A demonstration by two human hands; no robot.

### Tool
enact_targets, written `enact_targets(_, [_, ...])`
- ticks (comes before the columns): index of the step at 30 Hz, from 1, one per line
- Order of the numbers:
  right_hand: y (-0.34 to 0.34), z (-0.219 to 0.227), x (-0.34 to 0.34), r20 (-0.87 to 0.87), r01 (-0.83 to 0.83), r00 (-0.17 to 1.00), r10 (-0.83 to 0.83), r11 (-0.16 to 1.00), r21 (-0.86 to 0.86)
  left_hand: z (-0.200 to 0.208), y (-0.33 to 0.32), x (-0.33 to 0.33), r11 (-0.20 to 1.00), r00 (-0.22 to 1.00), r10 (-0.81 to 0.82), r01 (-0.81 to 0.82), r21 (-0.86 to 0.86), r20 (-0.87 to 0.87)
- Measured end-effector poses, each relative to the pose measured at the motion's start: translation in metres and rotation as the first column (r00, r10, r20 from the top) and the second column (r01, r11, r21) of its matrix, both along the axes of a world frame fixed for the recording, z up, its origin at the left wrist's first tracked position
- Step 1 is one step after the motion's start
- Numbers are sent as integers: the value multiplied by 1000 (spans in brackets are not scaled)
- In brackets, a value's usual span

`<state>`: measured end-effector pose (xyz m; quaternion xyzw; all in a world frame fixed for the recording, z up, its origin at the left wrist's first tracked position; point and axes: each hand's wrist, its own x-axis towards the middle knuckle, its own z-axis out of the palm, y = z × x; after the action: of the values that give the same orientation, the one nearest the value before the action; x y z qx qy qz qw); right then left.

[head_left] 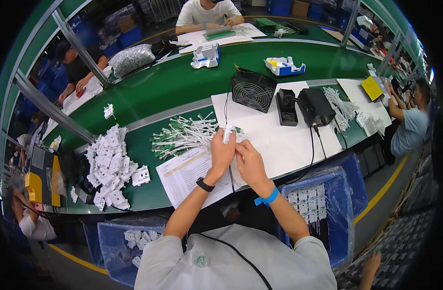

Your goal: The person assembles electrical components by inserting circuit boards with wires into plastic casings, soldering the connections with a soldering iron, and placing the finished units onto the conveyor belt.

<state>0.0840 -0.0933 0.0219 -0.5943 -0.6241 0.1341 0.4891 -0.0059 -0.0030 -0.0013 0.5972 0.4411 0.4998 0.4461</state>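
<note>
My left hand (pixel 221 151) is closed round a small white plastic housing (pixel 226 135), whose upper part shows above the fingers. Close against it on the right, the fingertips of my right hand (pixel 251 162) are pinched together; what they hold, if anything, is too small to make out. Just left of the hands lies a bundle of white wires with green circuit boards (pixel 182 137). A printed sheet (pixel 185 176) lies under my left wrist. Further left, many white plastic housings (pixel 110 162) are heaped on the green bench, and a single one (pixel 140 176) sits beside the heap.
A black fan (pixel 254 90), a black stand (pixel 286 108) and a black box with cables (pixel 316 107) stand on white board. Blue bins (pixel 323 188) are below the bench. Blue-and-white trays (pixel 285 66) sit on the green belt beyond. Several people work nearby.
</note>
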Motion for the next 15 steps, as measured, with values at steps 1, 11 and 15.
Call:
enact_targets(1, [0,0,0,-2,5,1000,-5,1000,-2,-2,2,6,997,999,7,-4,79,-43])
enact_targets(11, [-4,-15,48,93,101,991,-92,990,-95,-19,21,48,967,960,-252,256,15,-118])
enact_targets(15, [21,-27,106,-364,257,886,-287,958,-130,-32,40,49,941,889,-314,338,15,-333])
